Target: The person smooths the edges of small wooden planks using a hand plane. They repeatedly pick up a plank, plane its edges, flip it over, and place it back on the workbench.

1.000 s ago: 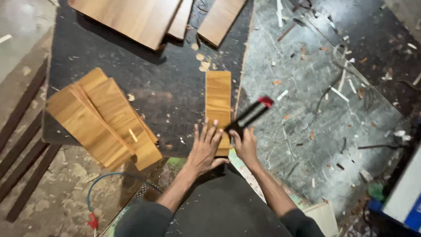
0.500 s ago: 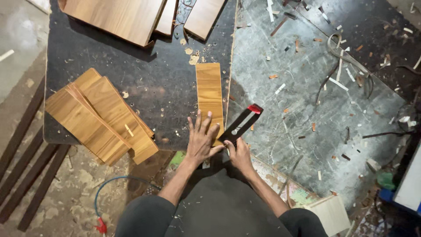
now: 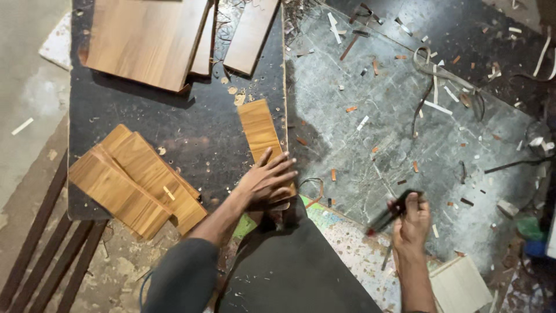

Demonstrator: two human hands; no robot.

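Observation:
My left hand [image 3: 264, 180] lies flat, fingers spread, on the near end of a narrow wood-grain strip [image 3: 259, 130] that rests on a black board [image 3: 174, 116]. My right hand [image 3: 412, 223] is off to the right, over the grey floor, gripping a black tool with a red end [image 3: 389, 216]. The tool is blurred, so I cannot tell its kind.
A stack of wood-grain panels [image 3: 132, 179] lies at the board's left. Larger panels [image 3: 150, 40] sit at the far end. Offcuts and shavings litter the grey floor [image 3: 405, 116]. A pale board piece [image 3: 460, 284] lies by my right forearm. Dark slats [image 3: 35, 249] run along the left.
My right hand has swung the black and red tool away from the strip, out to the right. My left hand stays pressed on the strip.

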